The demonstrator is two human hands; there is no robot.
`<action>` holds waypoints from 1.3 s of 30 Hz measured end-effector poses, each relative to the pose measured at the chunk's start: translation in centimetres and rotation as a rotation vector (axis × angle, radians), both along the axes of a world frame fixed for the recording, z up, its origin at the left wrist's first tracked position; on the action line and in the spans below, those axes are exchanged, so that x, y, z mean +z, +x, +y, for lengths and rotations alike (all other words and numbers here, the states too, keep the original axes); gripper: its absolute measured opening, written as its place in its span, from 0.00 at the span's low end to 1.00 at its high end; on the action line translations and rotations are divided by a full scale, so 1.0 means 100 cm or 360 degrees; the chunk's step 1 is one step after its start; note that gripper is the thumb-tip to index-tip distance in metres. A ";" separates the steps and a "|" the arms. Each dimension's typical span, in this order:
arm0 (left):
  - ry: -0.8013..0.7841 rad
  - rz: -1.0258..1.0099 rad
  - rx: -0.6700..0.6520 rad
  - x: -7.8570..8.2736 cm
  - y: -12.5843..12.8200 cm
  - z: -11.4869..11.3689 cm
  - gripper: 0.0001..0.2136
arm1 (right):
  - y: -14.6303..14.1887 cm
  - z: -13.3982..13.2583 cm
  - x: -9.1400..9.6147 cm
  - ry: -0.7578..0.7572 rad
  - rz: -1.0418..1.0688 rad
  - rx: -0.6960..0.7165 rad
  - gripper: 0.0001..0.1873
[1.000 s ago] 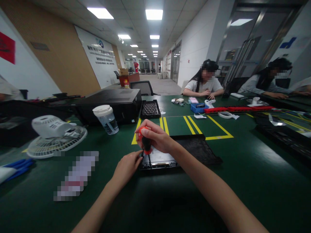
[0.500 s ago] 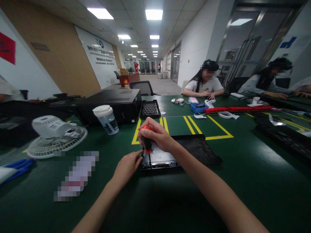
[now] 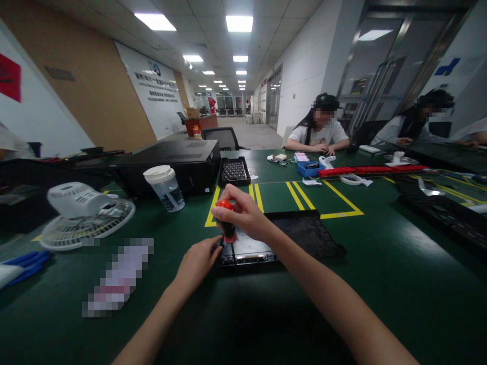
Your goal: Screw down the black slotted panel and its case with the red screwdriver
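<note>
My right hand (image 3: 245, 212) is closed around the stubby red-and-black handle of a screwdriver (image 3: 228, 223). The shaft points down at the left end of a flat silver metal unit (image 3: 253, 247), which sits in a shallow black casing (image 3: 304, 230). Its tip is too small to make out. My left hand (image 3: 200, 258) rests at the casing's left edge, fingers bent and pressed together on the corner. Part of the silver unit is hidden behind my right hand and forearm.
A lidded water jar (image 3: 165, 188), a white fan (image 3: 85, 218) and blue-white gloves (image 3: 25, 266) lie left. Behind stand a black computer case (image 3: 171, 167) and a black tray (image 3: 233, 171). A blue box (image 3: 310, 168) is near a seated person (image 3: 319, 132); black panels (image 3: 445, 213) lie right.
My right hand has tipped slightly, and the red top of the screwdriver leans a little further left. My left hand keeps its place on the casing. The whole view has shifted slightly.
</note>
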State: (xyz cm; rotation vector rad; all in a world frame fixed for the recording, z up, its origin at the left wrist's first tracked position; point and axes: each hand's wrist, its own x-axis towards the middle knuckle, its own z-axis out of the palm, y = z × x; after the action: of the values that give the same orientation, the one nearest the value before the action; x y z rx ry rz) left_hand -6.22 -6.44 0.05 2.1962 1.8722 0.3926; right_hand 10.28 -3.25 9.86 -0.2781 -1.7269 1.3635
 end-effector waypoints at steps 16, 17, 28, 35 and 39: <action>0.0035 -0.0004 -0.0026 -0.001 -0.001 0.000 0.15 | -0.005 -0.009 0.003 0.0348 -0.0196 -0.0627 0.18; 0.0027 -0.0002 -0.0027 0.000 -0.001 0.000 0.15 | -0.005 -0.009 0.002 0.0364 -0.0196 -0.0659 0.19; 0.0005 0.0004 0.0002 0.002 0.001 -0.001 0.15 | -0.007 -0.012 0.003 0.0449 -0.0207 -0.0946 0.22; 0.0040 0.0026 -0.0031 0.001 0.001 -0.001 0.14 | -0.012 -0.015 -0.002 0.0489 -0.0143 -0.1123 0.22; 0.0029 0.0045 -0.0023 0.001 0.002 0.000 0.14 | -0.014 -0.020 -0.002 0.0534 -0.0115 -0.1187 0.23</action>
State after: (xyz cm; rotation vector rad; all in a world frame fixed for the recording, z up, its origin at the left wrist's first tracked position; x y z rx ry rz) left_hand -6.06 -6.48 0.20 2.2369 1.8736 0.3789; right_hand 8.87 -5.21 9.68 -0.7004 -1.6305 0.5220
